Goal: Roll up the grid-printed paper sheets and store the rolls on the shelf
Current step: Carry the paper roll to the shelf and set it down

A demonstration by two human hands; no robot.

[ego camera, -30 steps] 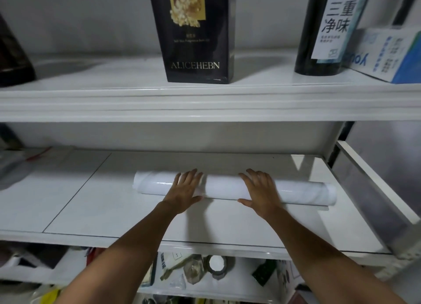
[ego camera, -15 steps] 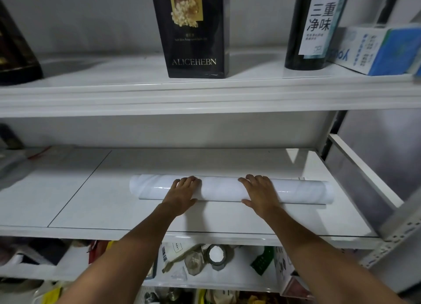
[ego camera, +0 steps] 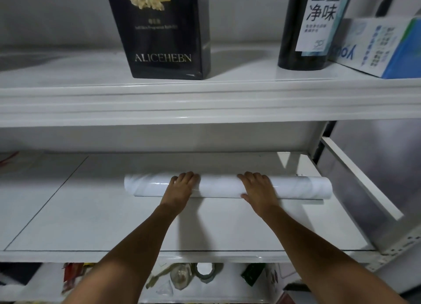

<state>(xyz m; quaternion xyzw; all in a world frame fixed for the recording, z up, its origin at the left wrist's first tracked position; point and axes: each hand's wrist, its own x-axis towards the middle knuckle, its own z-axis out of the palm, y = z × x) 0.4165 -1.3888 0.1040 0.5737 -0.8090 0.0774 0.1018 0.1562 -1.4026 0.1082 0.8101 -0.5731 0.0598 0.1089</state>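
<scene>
A white glossy paper roll (ego camera: 221, 187) lies crosswise on the middle shelf (ego camera: 205, 256), toward the back. My left hand (ego camera: 182, 187) lies on its left-centre part, fingers bent over the top so the fingertips are hidden behind it. My right hand (ego camera: 257, 187) holds the right-centre part the same way, thumb against the near side. Both ends of the roll stick out past my hands. No grid print shows on the roll's outside.
The upper shelf (ego camera: 205, 103) carries a black box (ego camera: 164, 41), a dark bottle (ego camera: 312, 30) and a blue-white carton (ego camera: 382, 46). A white side rail (ego camera: 360, 178) bounds the shelf on the right. Clutter (ego camera: 200, 274) fills the shelf below.
My fingers lay straight across the roll a second ago; now they curl over its top. The roll has shifted slightly toward the back of the shelf.
</scene>
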